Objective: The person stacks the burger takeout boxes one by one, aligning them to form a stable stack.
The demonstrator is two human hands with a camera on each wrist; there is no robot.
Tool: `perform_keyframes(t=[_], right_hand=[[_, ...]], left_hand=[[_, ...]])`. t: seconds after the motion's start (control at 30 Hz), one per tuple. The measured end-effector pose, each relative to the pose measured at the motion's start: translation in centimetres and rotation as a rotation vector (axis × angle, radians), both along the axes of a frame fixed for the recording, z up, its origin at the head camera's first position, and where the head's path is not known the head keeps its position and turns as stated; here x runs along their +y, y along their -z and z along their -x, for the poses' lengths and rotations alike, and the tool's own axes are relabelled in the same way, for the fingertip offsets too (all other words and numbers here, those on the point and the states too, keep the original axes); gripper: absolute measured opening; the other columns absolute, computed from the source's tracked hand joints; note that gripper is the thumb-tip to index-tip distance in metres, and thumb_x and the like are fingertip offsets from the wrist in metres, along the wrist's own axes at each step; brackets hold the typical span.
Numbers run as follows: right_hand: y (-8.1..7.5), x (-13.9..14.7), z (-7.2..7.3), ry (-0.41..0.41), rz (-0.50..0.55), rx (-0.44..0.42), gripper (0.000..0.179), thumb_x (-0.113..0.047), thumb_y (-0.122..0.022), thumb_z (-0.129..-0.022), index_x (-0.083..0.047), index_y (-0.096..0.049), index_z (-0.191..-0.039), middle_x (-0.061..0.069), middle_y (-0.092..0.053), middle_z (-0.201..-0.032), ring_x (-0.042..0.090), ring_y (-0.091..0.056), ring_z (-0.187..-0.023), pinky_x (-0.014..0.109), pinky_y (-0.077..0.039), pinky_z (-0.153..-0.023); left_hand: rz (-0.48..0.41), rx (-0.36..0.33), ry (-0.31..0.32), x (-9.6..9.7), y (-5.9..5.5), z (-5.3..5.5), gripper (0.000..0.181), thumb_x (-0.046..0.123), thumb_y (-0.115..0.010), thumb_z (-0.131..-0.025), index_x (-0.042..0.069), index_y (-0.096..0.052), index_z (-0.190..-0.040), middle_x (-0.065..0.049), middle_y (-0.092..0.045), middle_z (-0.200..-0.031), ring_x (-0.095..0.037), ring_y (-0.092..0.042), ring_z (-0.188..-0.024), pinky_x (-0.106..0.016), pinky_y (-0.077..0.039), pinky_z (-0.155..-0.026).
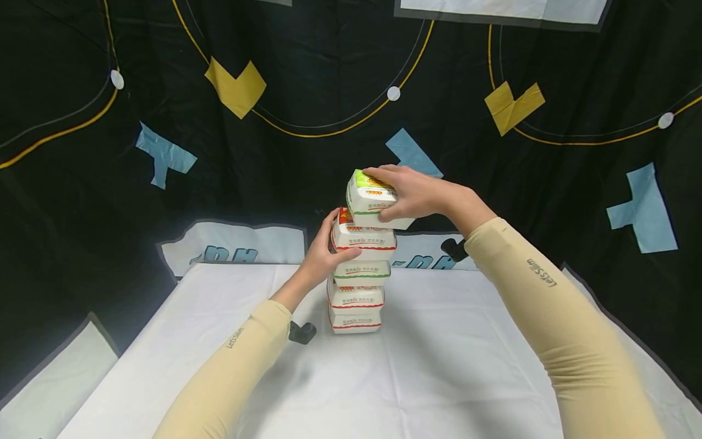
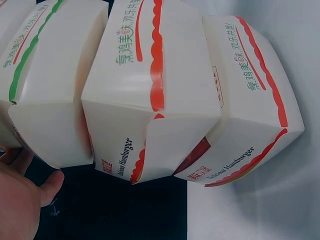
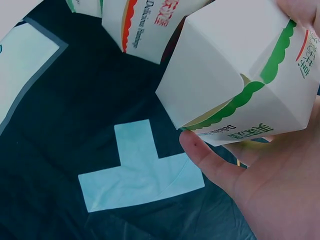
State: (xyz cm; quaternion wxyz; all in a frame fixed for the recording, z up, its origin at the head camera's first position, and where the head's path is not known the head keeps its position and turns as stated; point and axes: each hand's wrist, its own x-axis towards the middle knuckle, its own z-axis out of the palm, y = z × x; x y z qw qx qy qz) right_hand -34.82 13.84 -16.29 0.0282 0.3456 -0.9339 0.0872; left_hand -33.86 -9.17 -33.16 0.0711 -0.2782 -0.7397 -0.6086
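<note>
Several white paper hamburger boxes stand one on another in a column on the white table. My right hand (image 1: 417,192) grips the top green-trimmed hamburger box (image 1: 367,200), thumb on its front and fingers over its top. This box sits slightly tilted and shifted right of the column; whether it touches the box below, I cannot tell. Around the left side of the red-trimmed hamburger box (image 1: 364,239) under it, my left hand (image 1: 318,261) holds with the thumb across the front. Beneath are a green-trimmed box (image 2: 55,75) and two red-trimmed boxes (image 2: 150,85).
The white-covered table (image 1: 450,366) spreads around the column. Behind it hangs a black cloth (image 1: 307,177) with yellow and blue tape pieces and looping cords. Dark wrist cameras (image 1: 302,333) protrude by both sleeves.
</note>
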Motion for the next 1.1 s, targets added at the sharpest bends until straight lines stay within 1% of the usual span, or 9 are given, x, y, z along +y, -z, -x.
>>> perform_keyframes(t=[0.07,0.17,0.37,0.53,0.6,0.67,0.77,0.97,1.1], right_hand=[[0.1,-0.3,0.0,-0.005,-0.002,0.001,0.092,-0.035,-0.076,-0.083,-0.025,-0.026,-0.159,0.005,-0.034,-0.157,0.025,-0.036,-0.129,0.040,-0.052,-0.092],[0.2,-0.8,0.0,-0.009,-0.015,0.002,0.091,-0.035,-0.075,-0.084,-0.025,-0.025,-0.159,0.005,-0.033,-0.158,0.025,-0.036,-0.129,0.040,-0.051,-0.094],[0.1,-1.8,0.0,-0.016,-0.023,-0.004,0.090,-0.036,-0.073,-0.083,-0.024,-0.026,-0.159,0.005,-0.035,-0.157,0.025,-0.039,-0.128,0.041,-0.049,-0.094],[0.1,-2.2,0.0,-0.011,0.016,-0.031,0.086,-0.034,-0.074,-0.083,-0.019,-0.028,-0.154,0.005,-0.048,-0.143,0.023,-0.048,-0.118,0.039,-0.052,-0.090],[0.2,-2.3,0.1,-0.012,0.036,-0.045,0.084,-0.032,-0.075,-0.083,-0.018,-0.028,-0.151,0.004,-0.051,-0.136,0.022,-0.052,-0.113,0.038,-0.053,-0.089],[0.2,-2.3,0.1,-0.011,0.043,-0.057,0.083,-0.031,-0.075,-0.083,-0.018,-0.028,-0.150,0.004,-0.053,-0.134,0.022,-0.054,-0.111,0.037,-0.053,-0.088],[0.2,-2.3,0.1,0.000,0.033,-0.065,0.082,-0.033,-0.075,-0.084,-0.020,-0.028,-0.150,0.004,-0.053,-0.133,0.022,-0.053,-0.112,0.037,-0.054,-0.087],[0.0,-2.4,-0.1,0.031,-0.013,-0.061,0.083,-0.037,-0.074,-0.083,-0.023,-0.029,-0.152,0.006,-0.049,-0.137,0.024,-0.045,-0.119,0.040,-0.052,-0.089],[-0.1,-2.4,-0.1,0.044,-0.023,-0.063,0.084,-0.038,-0.075,-0.083,-0.024,-0.030,-0.152,0.006,-0.048,-0.138,0.025,-0.045,-0.120,0.040,-0.052,-0.089]], left_hand=[[0.019,0.004,-0.005,0.0,-0.5,-0.6,0.094,0.018,-0.072,-0.092,0.015,-0.009,-0.162,-0.010,-0.041,-0.153,-0.027,-0.049,-0.133,-0.050,-0.045,-0.109],[0.035,-0.001,-0.012,0.0,-0.8,-0.9,0.094,0.018,-0.072,-0.092,0.017,-0.008,-0.162,-0.009,-0.038,-0.155,-0.027,-0.046,-0.136,-0.050,-0.043,-0.110],[0.008,-0.007,-0.001,0.0,-0.8,-1.1,0.095,0.017,-0.073,-0.092,0.021,-0.009,-0.162,-0.008,-0.040,-0.154,-0.026,-0.046,-0.137,-0.050,-0.042,-0.112],[0.003,-0.003,0.011,0.1,-0.7,-1.0,0.094,0.016,-0.073,-0.092,0.021,-0.009,-0.161,-0.008,-0.044,-0.151,-0.026,-0.050,-0.133,-0.048,-0.046,-0.109],[0.005,-0.005,0.013,0.1,-0.7,-1.0,0.094,0.016,-0.073,-0.092,0.021,-0.009,-0.161,-0.008,-0.044,-0.151,-0.026,-0.051,-0.133,-0.048,-0.047,-0.108],[0.006,-0.007,0.011,0.1,-0.7,-1.0,0.093,0.016,-0.073,-0.092,0.021,-0.010,-0.161,-0.008,-0.044,-0.151,-0.025,-0.051,-0.132,-0.048,-0.047,-0.107],[0.012,-0.007,0.009,0.1,-0.7,-1.0,0.093,0.016,-0.073,-0.092,0.021,-0.010,-0.161,-0.007,-0.044,-0.151,-0.025,-0.052,-0.132,-0.047,-0.047,-0.107],[0.022,0.003,0.011,0.2,-0.8,-1.1,0.092,0.016,-0.073,-0.092,0.021,-0.012,-0.160,-0.009,-0.045,-0.149,-0.027,-0.053,-0.132,-0.048,-0.048,-0.106],[0.022,0.010,0.013,0.2,-0.9,-1.1,0.091,0.015,-0.073,-0.092,0.021,-0.012,-0.160,-0.010,-0.045,-0.148,-0.027,-0.053,-0.131,-0.048,-0.048,-0.106]])
